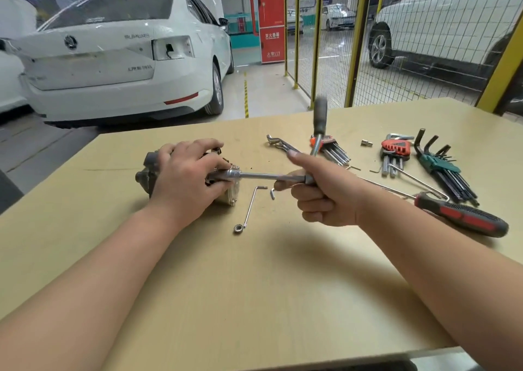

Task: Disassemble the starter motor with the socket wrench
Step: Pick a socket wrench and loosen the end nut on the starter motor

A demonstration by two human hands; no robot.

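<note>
Closest lies the wooden table [254, 300]. Left of its centre, my left hand [186, 172] curls over the starter motor [145, 169], pinning it down. My right hand [319, 195] grips the socket wrench [263, 176], its socket against the motor's end. Hex keys [396, 151] and a screwdriver [464, 217] lie to the right.

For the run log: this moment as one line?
left hand: holds grey metal starter motor on tan wooden table | right hand: grips chrome socket wrench, socket at motor's end
</note>
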